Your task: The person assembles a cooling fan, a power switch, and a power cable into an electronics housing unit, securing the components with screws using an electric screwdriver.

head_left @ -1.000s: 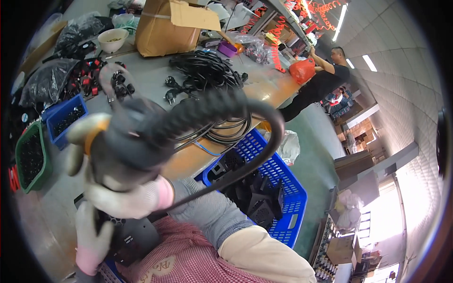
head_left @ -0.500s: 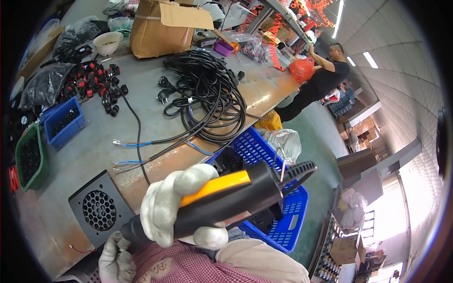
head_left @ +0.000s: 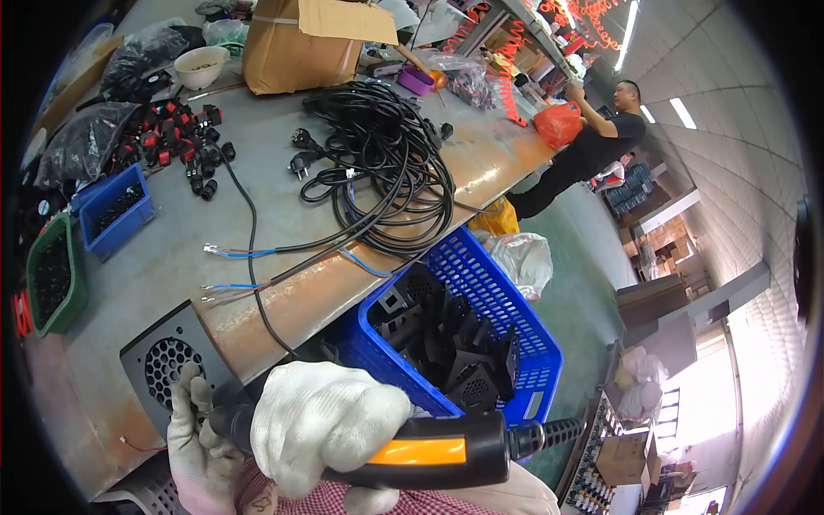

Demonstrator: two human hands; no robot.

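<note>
My right hand, in a white knit glove, is wrapped round a black electric screwdriver with an orange lever strip. The tool lies almost level, its ribbed cord end to the right and its nose to the left. My gloved left hand is at that nose, fingers bent together; whatever they pinch is hidden. Its fingertips overlap the lower edge of a black metal panel with a round honeycomb vent, which lies at the table's near edge.
Coiled black power cables with stripped ends lie on the metal table. Left are red-black switches, a blue bin and a green bin. A blue basket holds black parts. Another person stands at the far right.
My right hand and the screwdriver have moved down, and the tool has swung from slanted to nearly level. My left hand has risen to the vented panel. More of the basket shows.
</note>
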